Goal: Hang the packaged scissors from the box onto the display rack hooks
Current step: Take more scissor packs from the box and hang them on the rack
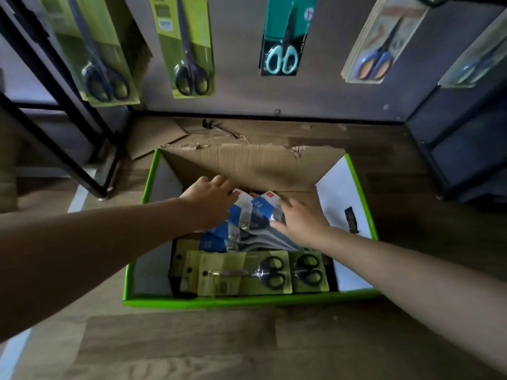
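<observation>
While both hands reach into the box (247, 300), blue scissor packs (248, 215) lie between them. L hand (210, 201) rests on the pile w/ fingers loosely straight; R hand (300, 220) pinches one pack's edge. Yellow-card packs (241, 274) lie behind both hands, nearer the person.

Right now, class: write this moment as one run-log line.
phase: reaching into box | left hand: on blue packs, grip unclear | right hand: pinching blue packs | yellow packs: untouched | rack packs: hanging
</observation>
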`<state>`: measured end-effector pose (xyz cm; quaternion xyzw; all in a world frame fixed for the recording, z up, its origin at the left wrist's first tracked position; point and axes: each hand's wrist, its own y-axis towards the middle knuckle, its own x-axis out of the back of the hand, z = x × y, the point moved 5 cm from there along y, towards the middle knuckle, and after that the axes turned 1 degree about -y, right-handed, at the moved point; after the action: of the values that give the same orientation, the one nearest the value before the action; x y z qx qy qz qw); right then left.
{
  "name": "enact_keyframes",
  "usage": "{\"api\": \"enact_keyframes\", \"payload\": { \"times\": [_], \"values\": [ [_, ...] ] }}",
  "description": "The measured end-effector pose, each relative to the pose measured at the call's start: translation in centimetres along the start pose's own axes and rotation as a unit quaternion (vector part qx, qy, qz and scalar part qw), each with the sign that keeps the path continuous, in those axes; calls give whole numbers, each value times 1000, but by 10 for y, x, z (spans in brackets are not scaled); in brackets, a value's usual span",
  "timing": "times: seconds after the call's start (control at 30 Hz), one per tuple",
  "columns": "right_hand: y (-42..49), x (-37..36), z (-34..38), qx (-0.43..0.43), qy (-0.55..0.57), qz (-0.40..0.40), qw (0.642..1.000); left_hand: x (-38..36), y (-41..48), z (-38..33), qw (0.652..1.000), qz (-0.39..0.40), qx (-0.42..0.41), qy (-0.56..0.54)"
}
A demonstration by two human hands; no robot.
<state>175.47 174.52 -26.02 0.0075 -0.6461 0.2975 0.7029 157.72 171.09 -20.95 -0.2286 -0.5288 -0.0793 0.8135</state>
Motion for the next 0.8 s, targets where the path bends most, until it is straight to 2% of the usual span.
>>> {"api": "enact_keyframes", "payload": {
  "times": [0.1, 0.17, 0.27, 0.37, 0.5, 0.6, 0.67, 0.8],
  "values": [
    [10, -18, -14, -55, -2, 67, 996, -29, 6, 12, 983, 130, 76, -101],
    [18, -28, -16, -53, 6, 114, 992, -45, 9, 14, 960, 210, 99, -158],
    [28, -37, -14, -34, 31, 103, 994, -55, 16, 10, 922, 263, 120, -258],
    [32, -41, -11, 4, 47, 26, 999, -67, 23, 6, 856, 252, 215, -397],
    [42, -50, -10, 21, 142, 16, 989, -93, 25, -1, 746, 217, 320, -542],
    [54, -49, -11, 0, 194, 11, 981, -107, 14, 5, 683, 177, 407, -580],
    [62, -48, -15, -13, 210, 25, 977, -114, 9, 4, 641, 176, 443, -601],
    [72, -51, -21, -11, 142, 49, 989, -118, 5, 0, 560, 157, 482, -655]
  ]
}}
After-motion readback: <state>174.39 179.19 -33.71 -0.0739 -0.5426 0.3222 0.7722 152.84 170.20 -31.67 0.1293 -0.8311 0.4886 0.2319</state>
